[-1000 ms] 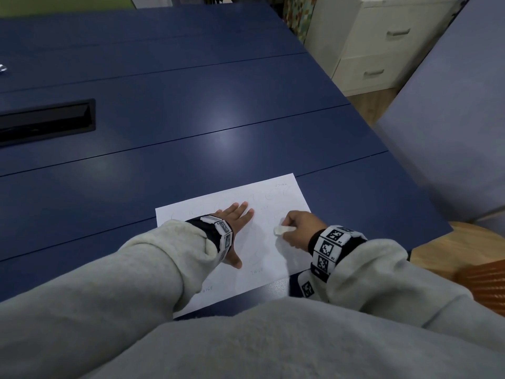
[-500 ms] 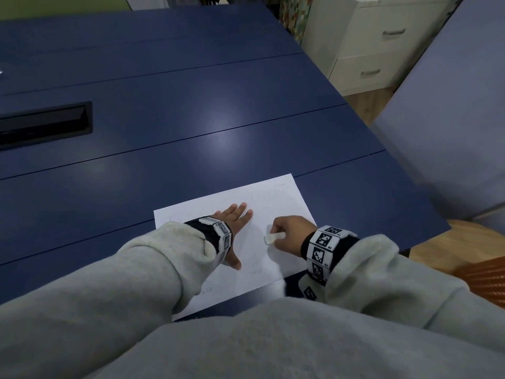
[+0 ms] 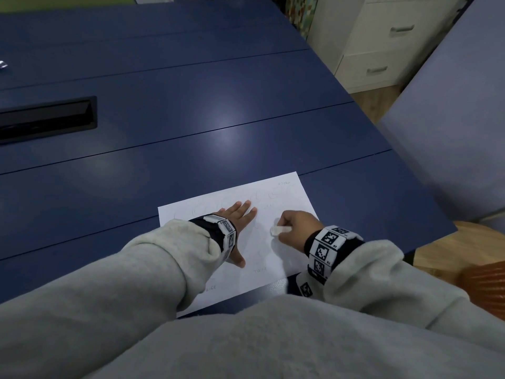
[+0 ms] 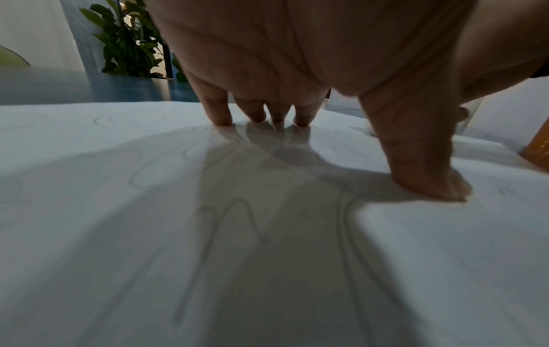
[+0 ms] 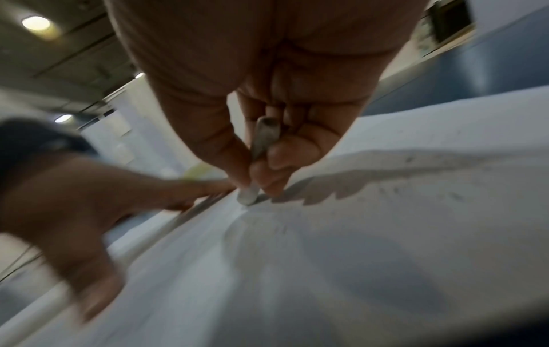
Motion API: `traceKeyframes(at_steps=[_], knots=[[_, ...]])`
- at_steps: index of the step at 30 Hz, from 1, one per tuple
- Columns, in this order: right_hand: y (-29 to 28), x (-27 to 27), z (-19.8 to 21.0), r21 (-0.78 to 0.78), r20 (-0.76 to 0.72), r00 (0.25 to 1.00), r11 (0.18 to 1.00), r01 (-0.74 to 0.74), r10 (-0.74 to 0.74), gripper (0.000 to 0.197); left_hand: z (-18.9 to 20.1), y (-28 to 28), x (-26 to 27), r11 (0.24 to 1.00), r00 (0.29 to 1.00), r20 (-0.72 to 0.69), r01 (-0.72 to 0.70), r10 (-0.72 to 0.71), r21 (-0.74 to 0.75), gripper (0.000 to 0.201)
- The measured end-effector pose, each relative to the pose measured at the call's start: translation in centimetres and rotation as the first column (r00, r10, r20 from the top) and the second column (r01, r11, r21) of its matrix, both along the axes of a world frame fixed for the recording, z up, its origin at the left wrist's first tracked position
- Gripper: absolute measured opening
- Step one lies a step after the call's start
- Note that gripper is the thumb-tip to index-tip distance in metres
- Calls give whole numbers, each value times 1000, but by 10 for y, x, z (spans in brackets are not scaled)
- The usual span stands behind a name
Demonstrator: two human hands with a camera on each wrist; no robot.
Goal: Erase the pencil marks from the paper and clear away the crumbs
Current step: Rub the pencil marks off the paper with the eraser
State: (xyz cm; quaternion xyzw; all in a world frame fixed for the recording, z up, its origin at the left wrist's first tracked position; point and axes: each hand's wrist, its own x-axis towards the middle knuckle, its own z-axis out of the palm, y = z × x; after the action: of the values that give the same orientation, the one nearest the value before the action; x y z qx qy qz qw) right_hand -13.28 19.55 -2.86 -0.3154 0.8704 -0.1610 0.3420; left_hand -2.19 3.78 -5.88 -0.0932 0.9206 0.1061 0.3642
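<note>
Two hands are engaged on one sheet. Paper (image 3: 287, 209): white, laid flat on the blue bench (image 3: 191, 127), near its front edge; faint pencil marks (image 4: 226, 223) are seen under and beyond the left palm. Left hand (image 3: 237, 217): spread flat, fingertips (image 4: 221, 117) and thumb pressed on the sheet as a hold-down. Right hand (image 3: 296, 227): fingers curled, an eraser (image 3: 280, 230) pinched between thumb and fingertips, its lower end touching the paper just beside the left hand. Eraser: small, white, stick-shaped, judged soft and slightly bendable; it is best gripped low, close to the working tip. Paper: judged light, thin, easily creased or torn; it is best pinned close to the rubbing point. Crumbs (image 5: 410, 159): dark specks are scattered on the sheet beyond the right hand; judged light, easily brushed off.
</note>
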Motion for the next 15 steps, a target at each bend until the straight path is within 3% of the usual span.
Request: traceKeyframes(at_steps=[3, 8, 13, 15], knots=[[2, 8, -1, 37, 9, 990, 990, -139, 139, 4, 0, 0, -1, 1000, 1000, 2, 5, -5, 1, 131], [-1, -9, 2, -8, -10, 999, 999, 39, -39, 11, 0, 0, 1, 1000, 1000, -9, 1, -1, -3, 131], [7, 9, -1, 32, 3, 992, 992, -124, 124, 6, 0, 0, 0, 1000, 1000, -4, 10, -10, -10, 131], [5, 2, 0, 36, -13, 996, 996, -85, 86, 4, 0, 0, 0, 1000, 1000, -5, 12, -12, -16, 131]])
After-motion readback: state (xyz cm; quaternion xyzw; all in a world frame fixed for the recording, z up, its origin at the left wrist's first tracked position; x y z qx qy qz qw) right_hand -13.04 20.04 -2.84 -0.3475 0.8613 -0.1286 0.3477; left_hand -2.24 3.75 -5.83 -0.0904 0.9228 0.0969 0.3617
